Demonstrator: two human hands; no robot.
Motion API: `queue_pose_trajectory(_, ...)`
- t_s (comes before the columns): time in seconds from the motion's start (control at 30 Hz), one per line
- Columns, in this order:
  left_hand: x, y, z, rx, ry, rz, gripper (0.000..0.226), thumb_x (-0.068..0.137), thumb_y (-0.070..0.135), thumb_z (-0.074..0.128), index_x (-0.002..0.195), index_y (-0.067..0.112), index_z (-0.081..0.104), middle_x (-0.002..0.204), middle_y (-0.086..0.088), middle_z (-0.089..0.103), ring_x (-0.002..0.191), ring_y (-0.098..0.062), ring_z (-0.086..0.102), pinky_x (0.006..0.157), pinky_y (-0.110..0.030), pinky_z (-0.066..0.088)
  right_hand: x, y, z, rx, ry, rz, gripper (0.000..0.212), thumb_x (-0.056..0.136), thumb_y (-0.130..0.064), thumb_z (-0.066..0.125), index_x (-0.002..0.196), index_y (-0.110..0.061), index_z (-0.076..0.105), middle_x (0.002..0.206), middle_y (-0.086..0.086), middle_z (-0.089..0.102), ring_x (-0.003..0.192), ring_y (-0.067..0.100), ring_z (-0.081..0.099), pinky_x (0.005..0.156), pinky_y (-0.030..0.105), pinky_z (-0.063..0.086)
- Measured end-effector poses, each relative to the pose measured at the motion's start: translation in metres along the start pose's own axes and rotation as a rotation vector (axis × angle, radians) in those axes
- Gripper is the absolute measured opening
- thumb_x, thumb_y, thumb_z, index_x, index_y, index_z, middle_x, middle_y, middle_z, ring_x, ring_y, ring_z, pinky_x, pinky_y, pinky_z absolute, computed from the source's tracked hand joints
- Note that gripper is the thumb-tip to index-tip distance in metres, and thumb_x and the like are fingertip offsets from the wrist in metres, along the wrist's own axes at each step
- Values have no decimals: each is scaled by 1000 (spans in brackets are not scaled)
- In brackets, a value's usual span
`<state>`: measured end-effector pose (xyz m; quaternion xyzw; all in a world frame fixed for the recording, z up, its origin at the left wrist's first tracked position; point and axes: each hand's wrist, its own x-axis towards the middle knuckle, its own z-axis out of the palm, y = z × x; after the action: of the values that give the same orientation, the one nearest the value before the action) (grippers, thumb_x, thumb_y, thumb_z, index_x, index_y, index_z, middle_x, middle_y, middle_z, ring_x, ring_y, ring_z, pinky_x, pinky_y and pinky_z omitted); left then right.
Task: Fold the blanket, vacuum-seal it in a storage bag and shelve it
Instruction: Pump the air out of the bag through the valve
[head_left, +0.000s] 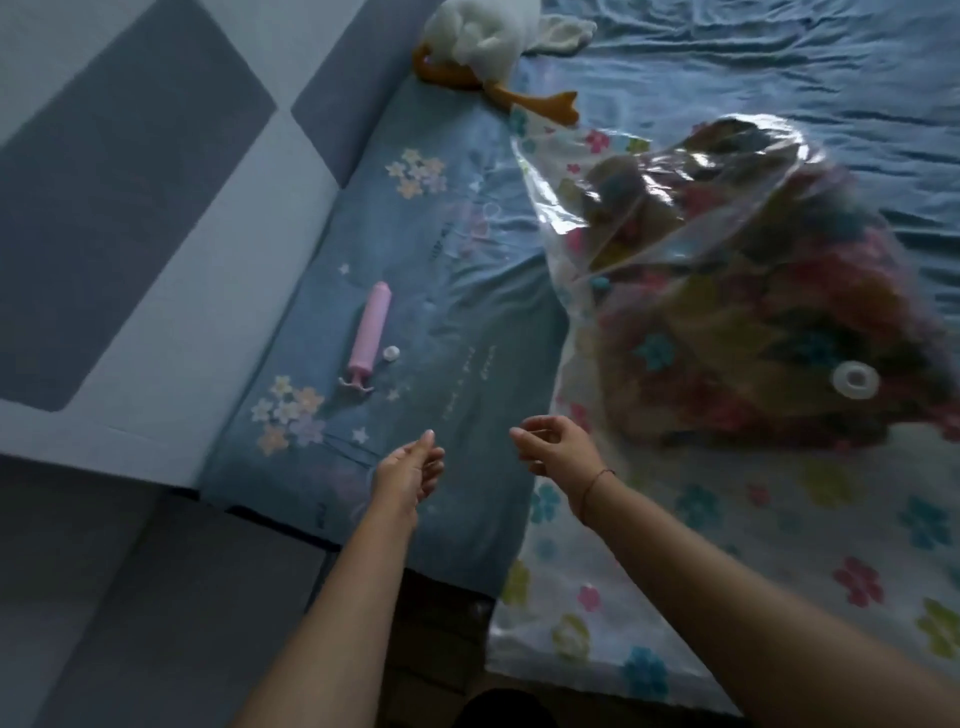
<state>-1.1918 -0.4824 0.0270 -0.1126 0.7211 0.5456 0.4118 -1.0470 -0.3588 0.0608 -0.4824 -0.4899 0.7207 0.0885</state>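
**While the pump lies waiting, both hands hang empty beside the bagged blanket**

At the far left we see the grey and pale padded panel (130, 182) that borders the bed. The blue flower-printed bed sheet (415, 260) beside it carries the tools. A pink plastic hand pump (370, 332) lies flat on the sheet with its T-handle toward us. A small white round cap (390, 353) rests just beside the pump's lower end. We judge that both lie there to be within reach yet clear of the bag.

Nearer us, the left hand (410, 470) hovers above the sheet, its fingers loosely bent and gripping nothing. At the head of the bed lies a white plush goose with orange feet (478, 31), which has no part in the job. The right hand (558, 449) hovers near the left one but apart from it, just beside the bag's edge. Its fingers are loosely curled, with nothing between them that we can make out.

Further right, the clear plastic storage bag printed with coloured flowers (727, 545) lies across the bed, its flat near part reaching the bed's near edge. The multicoloured blanket (753, 312) sits bunched inside at the far end. The plastic is puffed around it, so we judge the air is not yet drawn out. A white round valve (856, 380) faces upward on the bulge, where a pump could be set straight down on it. We cannot tell whether the bag's mouth is sealed. Pumping and shelving look to be what is left.
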Motion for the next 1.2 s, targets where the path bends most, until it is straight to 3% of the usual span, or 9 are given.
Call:
queue_pose_trajectory(0.13, 74, 40, -49, 38, 153, 88, 23, 90, 26, 67, 94, 3, 65, 68, -2, 56, 56, -11, 46, 44, -15, 38, 57, -8, 70, -4, -20, 40, 20, 86, -14, 68, 98, -7, 54, 83, 6, 60, 66, 13, 56, 59, 24, 44)
queue_pose_trajectory(0.37, 191, 49, -86, -23, 302, 41, 47, 84, 33, 74, 112, -3, 65, 85, -6, 56, 79, -19, 49, 85, -44, 52, 128, 18, 127, 3, -2, 124, 26, 86, -19, 69, 103, -7, 54, 85, 4, 60, 70, 14, 58, 60, 24, 44)
queue_pose_trajectory(0.47, 226, 40, -86, -80, 261, -20, 29, 85, 34, 71, 98, 9, 65, 67, 1, 54, 59, -11, 48, 48, -21, 46, 146, 34, 137, 14, 22, 168, 29, 86, -19, 68, 107, -4, 55, 87, 6, 59, 68, 12, 57, 60, 24, 43)
queue_pose_trajectory(0.5, 235, 39, -85, -113, 235, -43, 26, 87, 34, 70, 98, 11, 64, 69, 1, 56, 60, -9, 51, 44, -16, 45, 151, 39, 139, 29, 36, 183, 30, 87, -19, 68, 109, -3, 55, 85, 5, 59, 68, 11, 56, 59, 24, 43)
queue_pose_trajectory(0.6, 254, 41, -82, -219, 178, -72, 24, 91, 28, 66, 108, 12, 61, 83, -2, 65, 71, -11, 62, 50, -15, 50, 162, 51, 144, 42, 44, 217, 31, 87, -21, 68, 110, -4, 56, 90, 7, 61, 70, 11, 59, 61, 24, 45)
queue_pose_trajectory(0.9, 227, 48, -87, -193, 228, 66, 28, 91, 11, 64, 115, -4, 63, 80, -7, 65, 65, -11, 62, 55, -15, 54, 148, 25, 154, 40, 37, 174, 26, 88, -15, 65, 109, -6, 52, 91, 8, 60, 70, 13, 58, 62, 23, 45)
queue_pose_trajectory(1.03, 165, 74, -112, -11, 219, 207, 16, 91, 12, 65, 105, 6, 69, 76, 0, 66, 64, -6, 62, 54, -12, 52, 131, -2, 162, -307, 3, -63, 54, 79, -11, 74, 126, -15, 48, 118, 10, 53, 98, 20, 56, 84, 29, 49)
queue_pose_trajectory(1.1, 131, 94, -125, 83, 175, 271, 11, 89, 11, 67, 100, 10, 70, 72, 5, 67, 60, -1, 63, 56, -11, 51, 118, -21, 162, -656, 26, -314, 78, 73, -14, 77, 140, -20, 39, 137, 10, 40, 122, 24, 44, 106, 35, 37)
queue_pose_trajectory(1.2, 78, 125, -127, 235, -17, 324, 5, 87, 10, 69, 91, 11, 72, 70, 3, 71, 65, -8, 65, 62, -13, 54, 91, -55, 158, -1070, 26, -621, 91, 71, -28, 78, 146, -30, 28, 153, 4, 23, 141, 26, 21, 115, 39, 15)
